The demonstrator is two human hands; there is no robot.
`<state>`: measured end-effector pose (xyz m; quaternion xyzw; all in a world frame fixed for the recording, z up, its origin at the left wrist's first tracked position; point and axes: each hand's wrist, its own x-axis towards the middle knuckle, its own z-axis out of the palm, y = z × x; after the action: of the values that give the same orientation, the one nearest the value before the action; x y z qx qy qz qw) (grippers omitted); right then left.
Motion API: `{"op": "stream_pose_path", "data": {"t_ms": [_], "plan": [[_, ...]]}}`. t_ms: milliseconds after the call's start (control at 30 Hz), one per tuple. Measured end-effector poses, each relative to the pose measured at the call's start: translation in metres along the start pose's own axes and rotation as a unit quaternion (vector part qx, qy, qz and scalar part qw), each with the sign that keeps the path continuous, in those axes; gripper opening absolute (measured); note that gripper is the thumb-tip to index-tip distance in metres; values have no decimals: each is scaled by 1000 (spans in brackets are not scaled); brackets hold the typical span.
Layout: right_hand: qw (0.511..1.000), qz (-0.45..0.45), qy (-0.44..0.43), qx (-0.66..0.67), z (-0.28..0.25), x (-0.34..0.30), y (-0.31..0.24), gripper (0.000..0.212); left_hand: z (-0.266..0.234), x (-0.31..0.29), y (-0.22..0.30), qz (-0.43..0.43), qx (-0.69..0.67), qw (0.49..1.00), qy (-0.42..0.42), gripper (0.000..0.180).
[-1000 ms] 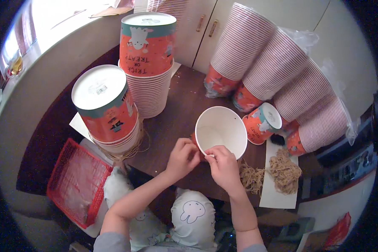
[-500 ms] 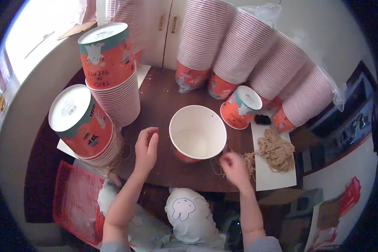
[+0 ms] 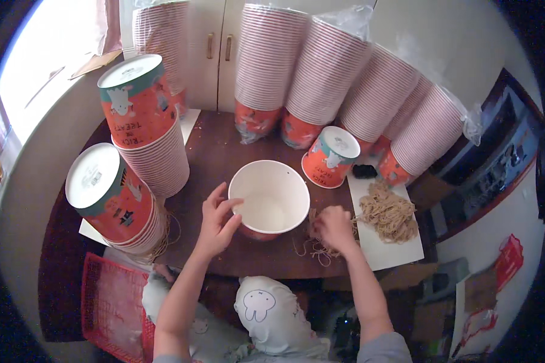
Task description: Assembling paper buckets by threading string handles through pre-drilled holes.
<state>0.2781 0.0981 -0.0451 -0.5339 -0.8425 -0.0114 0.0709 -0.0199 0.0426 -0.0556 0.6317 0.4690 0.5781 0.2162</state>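
separating after working together at the bucket's near rim a second ago, the hands are now doing different jobs — the left hand (image 3: 217, 221) is resting open-fingered against the side of the white paper bucket (image 3: 269, 196) standing upright at mid-table, while the right hand (image 3: 335, 228) is closing on loose twine (image 3: 313, 245) just right of it — suggesting a fresh length is being fetched from beside the twine heap (image 3: 389, 212).

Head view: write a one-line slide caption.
Left hand steadies an open white paper bucket on a dark wooden table while right hand picks tan twine strands.
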Motion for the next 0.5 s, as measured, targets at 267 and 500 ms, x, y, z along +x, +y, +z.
{"op": "stream_pose_path", "data": {"t_ms": [267,500], "plan": [[828,-17,277,487,-125,56,74,6,-9,-2,19,15,56,998,-1,18],[795,-77,412,439,-249,76,54,6,-12,-6,35,-9,62,997,-41,20]]}}
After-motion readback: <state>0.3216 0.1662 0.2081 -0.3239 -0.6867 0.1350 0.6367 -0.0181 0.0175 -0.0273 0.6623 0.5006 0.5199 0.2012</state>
